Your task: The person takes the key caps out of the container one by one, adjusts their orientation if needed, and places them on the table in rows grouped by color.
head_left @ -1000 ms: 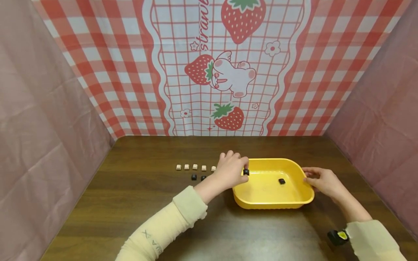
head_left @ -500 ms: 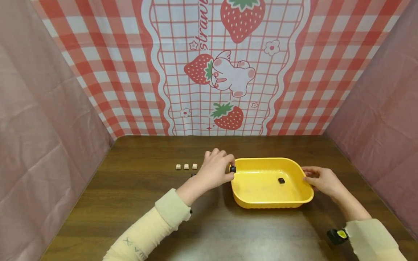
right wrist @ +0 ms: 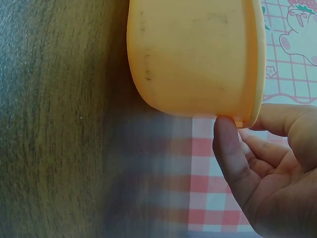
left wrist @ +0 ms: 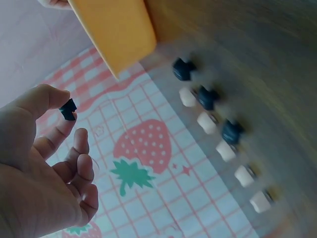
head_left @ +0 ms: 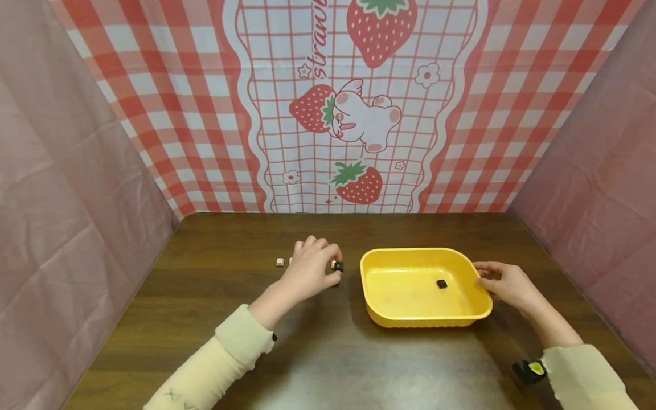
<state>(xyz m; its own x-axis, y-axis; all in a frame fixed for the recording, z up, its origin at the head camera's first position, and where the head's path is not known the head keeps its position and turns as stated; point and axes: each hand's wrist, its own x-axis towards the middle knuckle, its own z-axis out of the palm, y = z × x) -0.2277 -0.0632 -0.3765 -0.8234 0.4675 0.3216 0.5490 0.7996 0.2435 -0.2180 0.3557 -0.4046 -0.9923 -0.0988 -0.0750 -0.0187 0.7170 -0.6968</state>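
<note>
My left hand [head_left: 307,267] pinches a black keycap [left wrist: 68,109] between thumb and index finger, raised over the table left of the yellow tray [head_left: 374,313]. Under and beside that hand lie white keycaps [head_left: 279,262] in a row, partly hidden in the head view. The left wrist view shows the row of white keycaps [left wrist: 244,175] with several black keycaps [left wrist: 232,131] alongside. At the tray's right end, my right hand [head_left: 509,286] grips the rim between thumb and fingers. Inside the tray rests one black keycap [head_left: 442,284].
The brown wooden table [head_left: 328,364] carries everything. Behind it hangs a red checked strawberry cloth [head_left: 359,185], with pink cloth [head_left: 589,188] at both sides. A black wrist device [head_left: 529,371] sits by the right sleeve.
My left hand has moved left, away from above the tray's left rim to over the keycap row, with the black keycap still pinched. The right hand and tray stay nearly in place.
</note>
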